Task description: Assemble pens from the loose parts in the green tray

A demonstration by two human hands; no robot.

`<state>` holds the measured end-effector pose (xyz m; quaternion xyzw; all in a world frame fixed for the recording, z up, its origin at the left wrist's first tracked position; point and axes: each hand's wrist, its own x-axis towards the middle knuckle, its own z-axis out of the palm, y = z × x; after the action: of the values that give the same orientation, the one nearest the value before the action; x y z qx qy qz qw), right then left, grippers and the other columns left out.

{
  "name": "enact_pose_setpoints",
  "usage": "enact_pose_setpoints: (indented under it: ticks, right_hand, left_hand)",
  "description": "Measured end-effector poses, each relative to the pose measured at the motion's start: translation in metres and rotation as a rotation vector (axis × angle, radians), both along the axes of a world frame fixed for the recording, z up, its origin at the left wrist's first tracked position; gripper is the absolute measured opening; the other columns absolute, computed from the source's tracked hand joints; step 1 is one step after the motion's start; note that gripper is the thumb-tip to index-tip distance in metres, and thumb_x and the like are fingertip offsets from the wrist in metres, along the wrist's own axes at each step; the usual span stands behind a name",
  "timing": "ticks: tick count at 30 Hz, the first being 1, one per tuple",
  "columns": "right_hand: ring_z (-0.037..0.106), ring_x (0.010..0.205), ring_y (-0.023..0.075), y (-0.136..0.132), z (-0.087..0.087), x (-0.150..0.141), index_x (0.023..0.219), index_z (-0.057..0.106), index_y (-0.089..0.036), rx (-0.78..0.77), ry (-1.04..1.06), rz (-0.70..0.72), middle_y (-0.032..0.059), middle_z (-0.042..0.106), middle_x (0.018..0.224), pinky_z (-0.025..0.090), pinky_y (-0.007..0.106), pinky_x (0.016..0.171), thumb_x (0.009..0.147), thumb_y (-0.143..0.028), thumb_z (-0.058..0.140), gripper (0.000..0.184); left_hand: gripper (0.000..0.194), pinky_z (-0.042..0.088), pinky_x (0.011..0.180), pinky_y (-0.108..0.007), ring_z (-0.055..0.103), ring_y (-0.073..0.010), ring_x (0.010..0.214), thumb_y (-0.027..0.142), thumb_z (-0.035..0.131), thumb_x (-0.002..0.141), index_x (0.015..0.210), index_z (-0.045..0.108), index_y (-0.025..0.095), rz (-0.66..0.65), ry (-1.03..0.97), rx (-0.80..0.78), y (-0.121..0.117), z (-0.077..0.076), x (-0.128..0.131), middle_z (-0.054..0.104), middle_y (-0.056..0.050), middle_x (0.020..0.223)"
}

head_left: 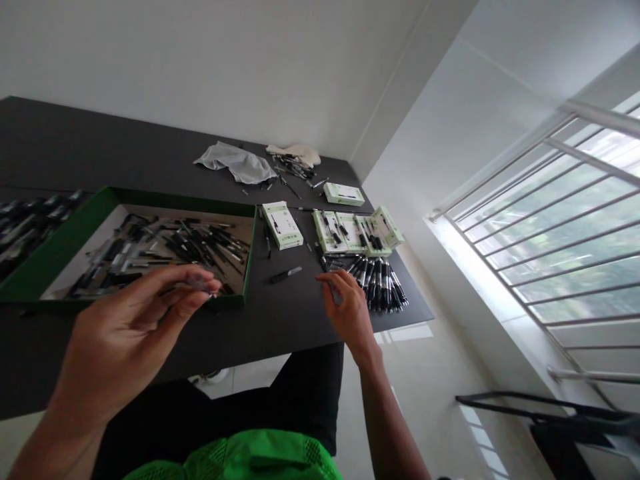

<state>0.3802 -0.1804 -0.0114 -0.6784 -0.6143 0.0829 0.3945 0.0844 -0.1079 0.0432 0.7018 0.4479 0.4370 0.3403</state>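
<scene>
One camera sits on the person's head. It looks forward and down, tipped sideways, close above both hands. The dark desk (300,313) lies just past the hands, and a window (560,233) shows off beyond the right hand.

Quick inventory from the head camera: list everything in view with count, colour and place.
Dark grey table: one, spans the view.
Green-walled cardboard tray: one, left, full of black and silver pen parts.
Row of assembled black-and-silver pens: count unclear, right edge.
Pale green and white boxes: about six, centre to right.
Grey cloth: one, far side.
Loose black pen piece: one, centre.
White barred window: right.
Left hand: fingers pinch a small part over the tray.
Right hand: holds a thin piece beside the pens.
</scene>
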Motion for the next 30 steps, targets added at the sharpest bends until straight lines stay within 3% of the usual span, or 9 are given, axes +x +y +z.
enact_pose_setpoints:
  ticks: [3,6,10,13,16,20,26,30]
  right_hand:
    - [0.065,0.103,0.0249,0.003,0.003,0.015,0.110,0.076,-0.023,0.008,-0.040,-0.042,0.0074,0.073,0.106,0.050,0.040,0.095,0.104,-0.018,0.052,0.025]
    - [0.065,0.099,0.0247,-0.001,0.002,0.018,0.107,0.076,-0.022,0.021,-0.013,-0.070,0.0075,0.073,0.103,0.051,0.041,0.092,0.104,-0.019,0.052,0.024]
    - [0.067,0.087,0.0202,-0.015,0.007,-0.007,0.112,0.074,-0.023,0.043,0.195,0.119,0.0061,0.072,0.102,0.055,0.035,0.080,0.101,-0.025,0.062,0.017]
    - [0.069,0.088,0.0198,-0.023,0.013,-0.034,0.118,0.072,-0.026,0.090,0.286,0.260,0.0058,0.073,0.109,0.058,0.033,0.078,0.094,-0.028,0.074,0.024]
    - [0.071,0.089,0.0202,-0.025,0.016,-0.049,0.111,0.073,-0.027,0.180,0.290,0.238,0.0044,0.076,0.101,0.058,0.032,0.078,0.094,-0.024,0.075,0.017]
    - [0.071,0.086,0.0202,-0.025,0.021,-0.046,0.103,0.073,-0.026,0.191,0.257,0.137,0.0051,0.075,0.100,0.058,0.032,0.075,0.095,-0.024,0.073,0.008]
    - [0.069,0.090,0.0205,-0.025,0.035,-0.017,0.113,0.074,-0.025,0.046,0.163,0.272,0.0041,0.076,0.098,0.054,0.034,0.082,0.101,-0.030,0.067,0.014]
    - [0.067,0.081,0.0187,-0.004,0.025,0.007,0.109,0.076,-0.022,0.002,0.082,0.071,0.0043,0.074,0.090,0.052,0.032,0.076,0.106,-0.028,0.055,0.022]
  left_hand:
    - [0.024,0.066,0.095,-0.030,0.080,-0.0225,0.098,0.052,0.069,0.095,0.108,0.074,0.033,0.021,0.003,0.006,0.000,0.001,-0.001,0.081,0.008,0.106]
    - [0.025,0.068,0.087,-0.025,0.082,-0.0202,0.089,0.048,0.075,0.092,0.103,0.076,0.026,-0.051,-0.056,-0.005,0.001,-0.003,0.008,0.082,0.001,0.098]
    - [0.014,0.066,0.080,-0.019,0.081,-0.0159,0.081,0.039,0.077,0.093,0.100,0.076,0.027,-0.200,-0.127,-0.031,-0.005,-0.014,0.035,0.082,0.000,0.090]
    - [0.005,0.066,0.082,-0.020,0.080,-0.0169,0.090,0.030,0.077,0.093,0.097,0.077,0.027,-0.325,-0.153,-0.041,-0.015,-0.022,0.059,0.079,-0.002,0.099]
    - [0.005,0.066,0.083,-0.021,0.076,-0.0177,0.101,0.024,0.078,0.092,0.096,0.077,0.027,-0.361,-0.218,-0.021,-0.023,-0.024,0.080,0.072,-0.004,0.109]
    - [0.006,0.065,0.083,-0.021,0.074,-0.0161,0.098,0.021,0.077,0.093,0.096,0.075,0.026,-0.373,-0.268,-0.012,-0.025,-0.020,0.097,0.070,-0.003,0.104]
    - [0.006,0.065,0.075,-0.019,0.076,-0.0157,0.091,0.022,0.073,0.096,0.101,0.074,0.026,-0.377,-0.219,-0.037,-0.023,-0.016,0.086,0.075,-0.002,0.099]
    - [0.012,0.062,0.077,-0.017,0.077,-0.0133,0.084,0.022,0.072,0.096,0.106,0.075,0.028,-0.372,-0.105,0.006,-0.022,-0.021,0.062,0.077,0.000,0.100]
